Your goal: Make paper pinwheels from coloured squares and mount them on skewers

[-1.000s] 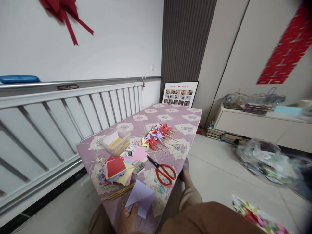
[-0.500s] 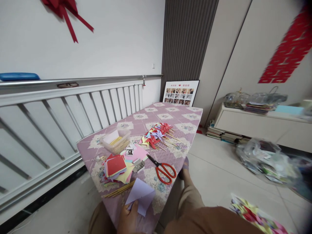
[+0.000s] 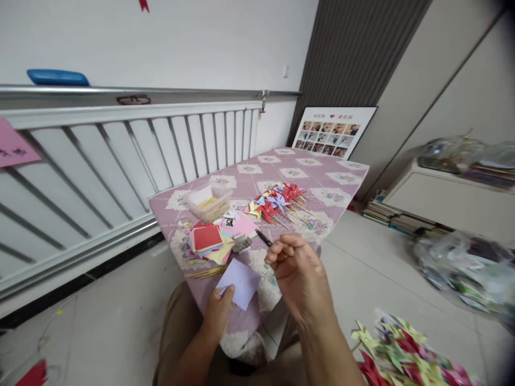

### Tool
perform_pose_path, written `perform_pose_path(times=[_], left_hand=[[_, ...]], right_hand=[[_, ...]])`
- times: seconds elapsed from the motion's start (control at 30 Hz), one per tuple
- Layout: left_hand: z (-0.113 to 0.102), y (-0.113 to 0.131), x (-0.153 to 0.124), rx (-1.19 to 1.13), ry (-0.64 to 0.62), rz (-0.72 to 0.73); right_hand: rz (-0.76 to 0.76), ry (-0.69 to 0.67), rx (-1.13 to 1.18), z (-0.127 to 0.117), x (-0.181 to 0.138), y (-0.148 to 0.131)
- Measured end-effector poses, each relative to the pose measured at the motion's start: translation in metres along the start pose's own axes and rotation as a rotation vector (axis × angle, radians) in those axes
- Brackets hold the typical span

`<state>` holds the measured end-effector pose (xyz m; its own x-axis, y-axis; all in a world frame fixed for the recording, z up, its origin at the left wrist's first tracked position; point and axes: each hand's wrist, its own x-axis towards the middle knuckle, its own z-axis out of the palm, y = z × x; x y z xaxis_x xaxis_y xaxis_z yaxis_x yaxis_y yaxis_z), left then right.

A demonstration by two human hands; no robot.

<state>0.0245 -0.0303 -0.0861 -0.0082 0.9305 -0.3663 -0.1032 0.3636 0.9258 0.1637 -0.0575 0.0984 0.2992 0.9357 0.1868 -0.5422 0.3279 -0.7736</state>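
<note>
My left hand [image 3: 222,304] grips a square of lilac paper [image 3: 240,283] by its near edge, thumb on top, over the near end of the table. A small dark mark shows on the paper. My right hand [image 3: 295,268] is raised to the right of the paper, apart from it, fingers curled in and closed; anything between them is too small or hidden to make out. Behind it, the dark blades of scissors [image 3: 263,237] stick out, their handles covered. Coloured paper squares [image 3: 207,237], thin sticks [image 3: 207,272] and a small grey box [image 3: 242,243] lie beyond my left hand.
Finished paper pinwheels [image 3: 277,201] lie on the cloth-covered table [image 3: 293,172] beside a clear tub [image 3: 209,202] of sticks. A white radiator [image 3: 169,145] runs along the left. More pinwheels [image 3: 406,348] and plastic bags [image 3: 458,268] rest on the floor at right.
My right hand has come into view and up in front of the scissors. The lilac paper now lies flatter, its earlier raised fold gone. The view has shifted left and down.
</note>
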Motion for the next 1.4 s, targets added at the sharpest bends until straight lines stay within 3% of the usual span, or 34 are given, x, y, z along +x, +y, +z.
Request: perform_pose_path(times=[0.13,0.2,0.37,0.5,0.63,0.73,0.93,1.23,1.4], left_hand=[[0.002,0.004,0.002,-0.222,-0.025,-0.026],[0.002,0.008,0.001,-0.353,-0.058,-0.03],[-0.001,0.011,0.003,-0.547,-0.137,-0.025],[-0.004,0.008,0.005,-0.568,-0.149,-0.04],[-0.006,0.008,0.006,-0.556,-0.167,-0.039],[-0.008,0.009,0.007,-0.546,-0.192,-0.046],[-0.009,0.006,0.009,-0.542,-0.247,-0.067],[-0.004,0.008,0.008,-0.598,-0.271,-0.005],[0.0,0.013,0.006,-0.638,-0.216,0.007]], right_hand=[[0.185,0.235,-0.255,-0.065,-0.002,0.073],[0.182,0.214,-0.507,-0.089,-0.012,0.096],[0.193,0.127,-0.638,-0.114,-0.036,0.121],[0.192,-0.002,-0.72,-0.121,-0.045,0.13],[0.062,-0.255,-0.939,-0.122,-0.047,0.135],[-0.027,-0.348,-1.051,-0.118,-0.045,0.138],[-0.159,-0.291,-1.089,-0.112,-0.041,0.148],[-0.184,-0.236,-1.075,-0.106,-0.047,0.155],[-0.19,-0.255,-1.062,-0.103,-0.048,0.153]])
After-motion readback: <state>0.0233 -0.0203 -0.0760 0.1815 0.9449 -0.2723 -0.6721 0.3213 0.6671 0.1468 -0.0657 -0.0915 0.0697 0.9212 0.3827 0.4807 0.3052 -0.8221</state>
